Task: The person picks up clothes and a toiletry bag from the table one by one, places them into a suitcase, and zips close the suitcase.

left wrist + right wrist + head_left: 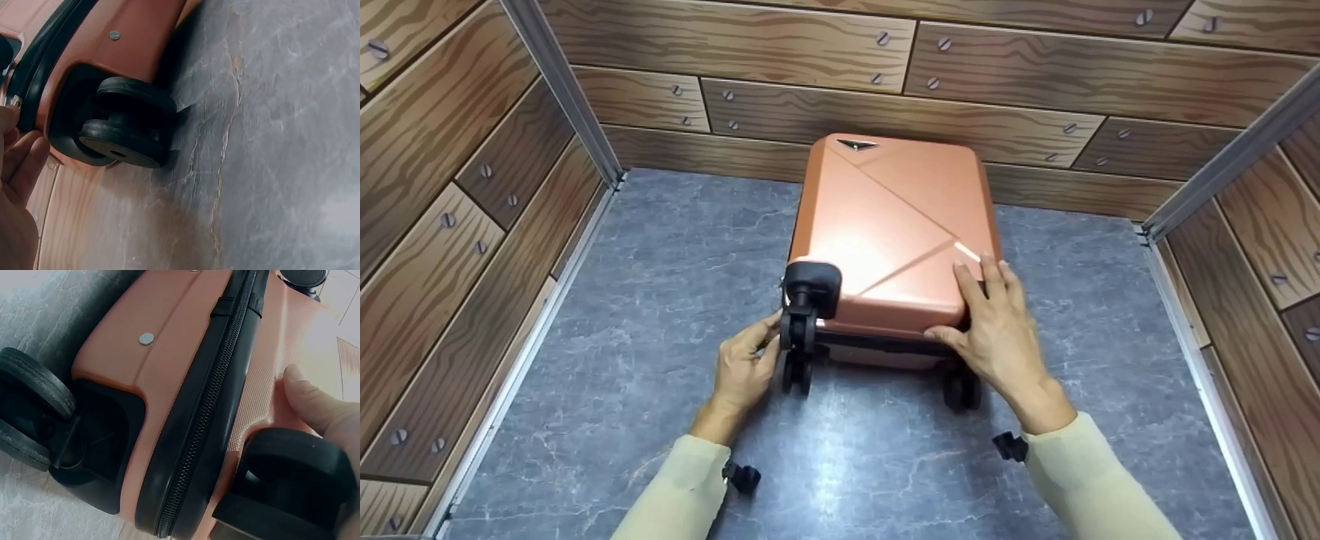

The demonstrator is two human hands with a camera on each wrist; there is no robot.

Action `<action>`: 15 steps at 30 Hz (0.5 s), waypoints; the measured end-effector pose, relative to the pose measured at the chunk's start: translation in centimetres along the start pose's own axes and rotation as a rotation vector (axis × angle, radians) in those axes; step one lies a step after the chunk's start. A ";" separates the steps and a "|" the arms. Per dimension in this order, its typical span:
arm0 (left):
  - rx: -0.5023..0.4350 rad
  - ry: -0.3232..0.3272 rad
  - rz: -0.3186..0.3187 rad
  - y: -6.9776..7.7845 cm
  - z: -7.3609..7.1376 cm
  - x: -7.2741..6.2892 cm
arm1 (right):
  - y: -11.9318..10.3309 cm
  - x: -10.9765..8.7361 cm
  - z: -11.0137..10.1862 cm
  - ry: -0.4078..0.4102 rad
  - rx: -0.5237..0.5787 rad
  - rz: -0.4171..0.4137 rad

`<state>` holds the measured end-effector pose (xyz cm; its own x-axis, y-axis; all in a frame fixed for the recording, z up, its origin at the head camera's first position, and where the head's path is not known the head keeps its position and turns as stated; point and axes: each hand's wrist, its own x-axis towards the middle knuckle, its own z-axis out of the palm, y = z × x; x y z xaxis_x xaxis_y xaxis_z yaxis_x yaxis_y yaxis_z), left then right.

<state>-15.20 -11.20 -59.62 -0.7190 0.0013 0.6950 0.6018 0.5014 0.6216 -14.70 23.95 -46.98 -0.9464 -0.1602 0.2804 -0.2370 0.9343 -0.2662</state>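
Observation:
A copper-pink hard-shell suitcase (885, 202) lies flat on the floor, its wheeled end toward me. My left hand (744, 367) is at its near left corner, behind a black double wheel (799, 322). In the left wrist view, thumb and fingers pinch a small metal zipper pull (16, 102) on the black zipper band. My right hand (1001, 337) rests with spread fingers on the near right corner, its thumb (304, 394) against the wheeled end. Along that end the closed zipper (208, 399) runs between the two shell halves.
Grey marbled floor (675, 247) surrounds the suitcase. Wood-patterned panels (810, 45) stand behind it and at both sides, with metal edging (562, 90) at the corners. Another black wheel (962, 386) sits under the right hand. Small black wrist devices (1011, 446) hang by both sleeves.

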 end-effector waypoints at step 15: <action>0.139 -0.029 0.020 0.1 -0.2 -0.3 | -0.1 0.1 0.1 0.000 -0.006 0.003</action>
<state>-14.84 -11.33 -59.64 -0.7185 0.0361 0.6946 0.5631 0.6163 0.5505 -14.82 23.76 -47.04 -0.9471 -0.1576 0.2795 -0.2331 0.9366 -0.2616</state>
